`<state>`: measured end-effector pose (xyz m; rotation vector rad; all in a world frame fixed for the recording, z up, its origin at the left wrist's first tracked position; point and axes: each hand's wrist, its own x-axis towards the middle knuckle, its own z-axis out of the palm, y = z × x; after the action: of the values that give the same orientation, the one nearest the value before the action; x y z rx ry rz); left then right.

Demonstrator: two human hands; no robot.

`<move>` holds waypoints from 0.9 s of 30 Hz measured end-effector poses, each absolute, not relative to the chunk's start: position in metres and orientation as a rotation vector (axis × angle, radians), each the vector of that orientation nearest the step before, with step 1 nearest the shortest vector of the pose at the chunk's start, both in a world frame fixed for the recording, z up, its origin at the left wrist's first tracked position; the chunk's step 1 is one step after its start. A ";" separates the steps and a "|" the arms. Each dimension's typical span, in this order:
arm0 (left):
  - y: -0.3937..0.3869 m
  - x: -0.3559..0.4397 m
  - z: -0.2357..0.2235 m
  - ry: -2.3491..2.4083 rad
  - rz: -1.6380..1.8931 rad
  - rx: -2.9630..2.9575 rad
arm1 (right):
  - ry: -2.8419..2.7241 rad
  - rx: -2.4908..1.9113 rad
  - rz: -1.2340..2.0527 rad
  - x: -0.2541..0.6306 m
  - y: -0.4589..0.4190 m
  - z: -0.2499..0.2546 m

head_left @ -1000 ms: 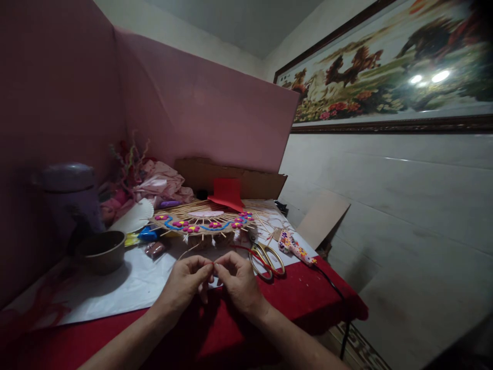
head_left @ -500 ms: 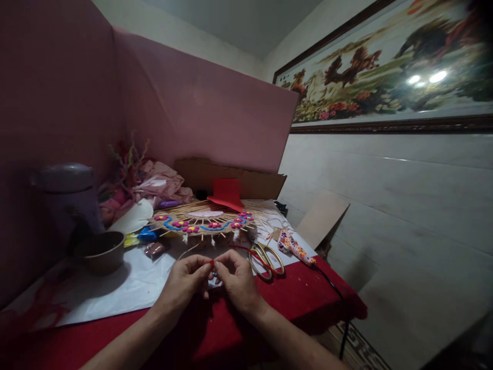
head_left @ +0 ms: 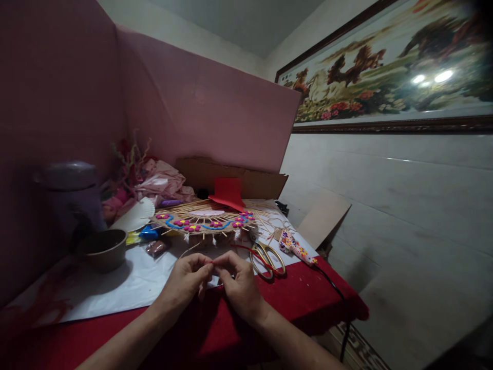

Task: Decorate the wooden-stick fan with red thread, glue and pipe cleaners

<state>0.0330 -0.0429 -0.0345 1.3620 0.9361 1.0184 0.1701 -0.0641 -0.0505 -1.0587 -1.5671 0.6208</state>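
Observation:
My left hand [head_left: 186, 280] and my right hand [head_left: 239, 283] meet fingertip to fingertip over the table's front part. Both are closed in a pinch on a small red piece [head_left: 211, 262], mostly hidden by the fingers; its kind is too small to make out. Just beyond them lies a fan-shaped craft piece [head_left: 208, 227] of thin sticks and brown board, with pink flowers and a wavy blue line. Gold-handled scissors [head_left: 267, 261] rest right of my right hand, a red strand [head_left: 256, 252] across them.
A flower-patterned glue gun [head_left: 296, 247] with a black cord lies at the right. At the left stand a brown bowl [head_left: 103, 255] and a lidded container [head_left: 71, 200]. Blue and brown packets [head_left: 156, 247], a red sheet [head_left: 228, 193] and pink panels [head_left: 208, 113] are farther back.
My hands stay pinched together and the fingers have shifted slightly; less of the red piece shows between them. The whole view has moved a little. Objects on the table look unmoved.

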 end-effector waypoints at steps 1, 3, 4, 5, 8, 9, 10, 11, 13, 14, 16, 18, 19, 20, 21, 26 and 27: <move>-0.042 0.033 -0.035 0.932 1.015 1.365 | -1.583 -1.060 0.598 0.170 -0.064 -0.051; -0.041 0.033 -0.036 0.932 1.011 1.372 | -1.594 -1.063 0.579 0.171 -0.064 -0.052; -0.041 0.033 -0.037 0.938 1.011 1.376 | -1.583 -1.066 0.590 0.171 -0.064 -0.052; -0.041 0.033 -0.037 0.943 1.010 1.376 | -1.560 -1.068 0.619 0.171 -0.063 -0.053; -0.042 0.033 -0.035 0.961 1.013 1.356 | -1.435 -1.055 0.765 0.172 -0.060 -0.054; -0.042 0.033 -0.034 0.967 1.017 1.348 | -1.393 -1.041 0.822 0.171 -0.059 -0.055; -0.043 0.033 -0.033 0.973 1.024 1.341 | -1.356 -1.021 0.877 0.171 -0.058 -0.056; -0.043 0.033 -0.032 0.981 1.029 1.340 | -1.330 -0.999 0.925 0.170 -0.057 -0.057; -0.043 0.033 -0.031 0.999 1.045 1.350 | -1.324 -0.964 0.974 0.168 -0.056 -0.058; -0.043 0.032 -0.031 1.009 1.062 1.354 | -1.338 -0.963 0.959 0.168 -0.057 -0.058; -0.041 0.031 -0.031 1.013 1.096 1.348 | -1.383 -0.995 0.871 0.169 -0.059 -0.056; -0.040 0.029 -0.031 0.998 1.094 1.311 | -1.428 -1.069 0.747 0.177 -0.062 -0.050; -0.039 0.029 -0.032 0.990 1.072 1.287 | -1.445 -1.119 0.675 0.185 -0.064 -0.046; -0.039 0.028 -0.032 0.983 1.045 1.265 | -1.465 -1.181 0.591 0.196 -0.065 -0.041; -0.038 0.028 -0.033 0.979 1.019 1.244 | -1.473 -1.255 0.478 0.209 -0.066 -0.035; -0.036 0.029 -0.037 0.954 1.005 1.138 | -1.464 -1.795 -0.142 0.305 -0.066 -0.019; -0.036 0.030 -0.038 0.948 1.011 1.122 | -1.478 -1.940 -0.199 0.324 -0.064 -0.019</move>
<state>0.0295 -0.0357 -0.0376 1.1223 0.9479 1.0112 0.3242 -0.0643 -0.0192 -1.9398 -1.4782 -0.1993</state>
